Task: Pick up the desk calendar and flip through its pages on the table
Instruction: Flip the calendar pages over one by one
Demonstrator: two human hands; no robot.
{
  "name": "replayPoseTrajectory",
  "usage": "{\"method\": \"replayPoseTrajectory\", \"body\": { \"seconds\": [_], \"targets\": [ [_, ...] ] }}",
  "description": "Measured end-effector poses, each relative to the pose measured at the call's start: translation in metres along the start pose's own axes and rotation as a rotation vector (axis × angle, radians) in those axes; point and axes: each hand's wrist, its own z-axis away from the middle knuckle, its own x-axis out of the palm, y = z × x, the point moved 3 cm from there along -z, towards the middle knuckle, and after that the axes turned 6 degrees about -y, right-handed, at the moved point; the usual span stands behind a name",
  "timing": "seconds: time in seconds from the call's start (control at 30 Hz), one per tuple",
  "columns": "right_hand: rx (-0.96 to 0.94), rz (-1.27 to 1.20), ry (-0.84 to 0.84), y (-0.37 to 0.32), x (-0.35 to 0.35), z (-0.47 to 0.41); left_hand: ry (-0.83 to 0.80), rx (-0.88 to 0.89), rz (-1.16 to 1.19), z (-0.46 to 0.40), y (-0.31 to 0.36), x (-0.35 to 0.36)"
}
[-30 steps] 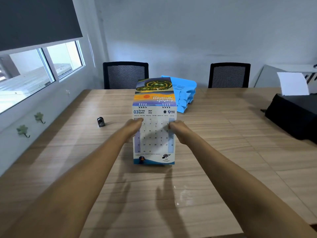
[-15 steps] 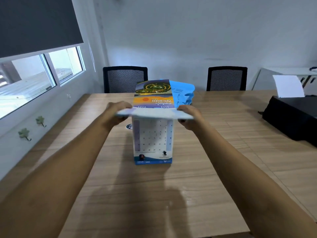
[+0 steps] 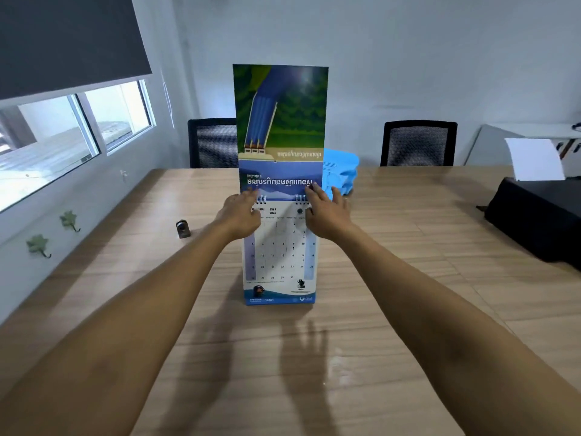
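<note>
Flipped page could flop back down

The desk calendar (image 3: 279,247) stands on the surface (image 3: 408,278); left hand (image 3: 240,217) and right hand (image 3: 327,215) press loosely, maybe not gripping, by its rings

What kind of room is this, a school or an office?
Probably an office meeting room: a long wooden table, black mesh chairs along its far side, and a desk calendar standing on it.
</note>
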Motion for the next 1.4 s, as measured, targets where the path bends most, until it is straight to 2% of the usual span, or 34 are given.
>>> {"method": "replayPoseTrajectory", "body": {
  "seconds": [0.1,0.27,0.5,0.57,0.67,0.73,0.8,0.87,1.0,1.17,1.3,1.4],
  "targets": [
    [0.001,0.082,-0.009,0.004,0.004,0.0,-0.041,-0.025,-0.13,-0.004,-0.001,0.002],
    [0.023,0.047,0.003,0.006,0.006,-0.001,-0.047,-0.048,-0.197,-0.006,0.004,-0.002],
    [0.039,-0.042,-0.038,0.008,0.008,-0.006,-0.056,-0.111,-0.04,-0.01,0.004,0.003],
    [0.054,-0.205,-0.036,0.009,0.011,-0.008,-0.008,-0.138,0.067,-0.009,0.002,0.006],
    [0.162,-0.719,0.022,0.011,0.019,-0.003,0.063,-0.238,0.342,-0.004,-0.005,0.011],
    [0.262,-0.937,-0.045,0.013,0.032,0.002,0.06,-0.297,0.529,0.001,-0.009,0.017],
    [0.299,-1.007,-0.165,0.013,0.046,0.006,0.036,-0.339,0.658,0.006,-0.012,0.024],
    [0.323,-1.026,-0.209,0.013,0.052,0.01,-0.003,-0.379,0.715,0.012,-0.015,0.031],
    [0.321,-0.987,-0.195,0.009,0.044,0.018,-0.057,-0.4,0.766,0.021,-0.016,0.038],
    [0.285,-0.924,-0.216,0.007,0.032,0.027,-0.089,-0.398,0.705,0.027,-0.012,0.026],
    [0.378,-0.891,-0.11,0.015,0.019,0.029,-0.016,-0.426,0.595,0.029,-0.018,0.001],
    [0.469,-1.006,-0.026,0.024,0.006,0.027,-0.01,-0.47,0.67,0.03,-0.022,-0.018]
  ]
}}
